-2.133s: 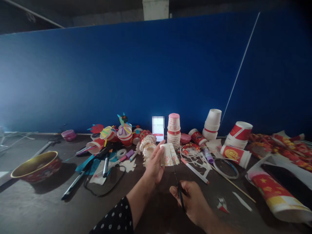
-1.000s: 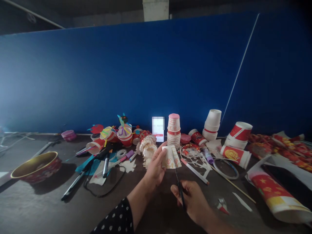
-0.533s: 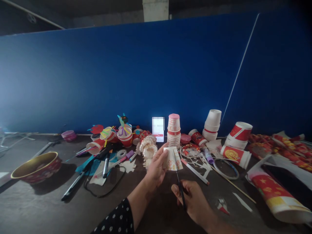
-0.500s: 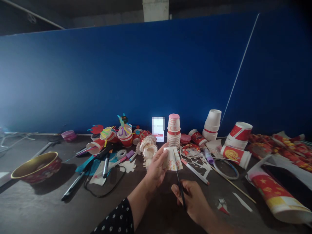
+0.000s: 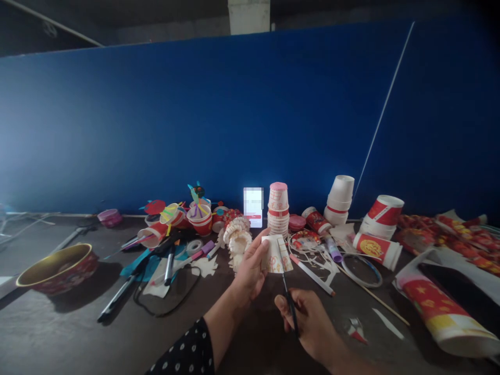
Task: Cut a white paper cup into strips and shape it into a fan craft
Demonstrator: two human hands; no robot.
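My left hand (image 5: 250,268) is closed on the side of a white paper cup (image 5: 276,252), thumb across its near face. The cup has orange-red and yellow line drawings and its wider edge points down toward me. In my right hand (image 5: 308,317) is a pair of dark-handled scissors (image 5: 289,298), fingers wrapped around the handles. The blades point up and meet the cup's lower edge. Just behind the cup stands a stack of paper cups (image 5: 278,219) with a pink top.
A gold-rimmed bowl (image 5: 84,255) sits left, near markers and decorated cups (image 5: 201,224). An orange-capped marker (image 5: 312,276), a tape ring (image 5: 361,271) and a wooden stick (image 5: 385,307) lie right. A red cup (image 5: 433,307) and dark phone (image 5: 457,291) are farther right.
The scissor blades have drawn down slightly, from overlapping the cup's face to its lower edge. Both hands stay almost in place, with the same hold.
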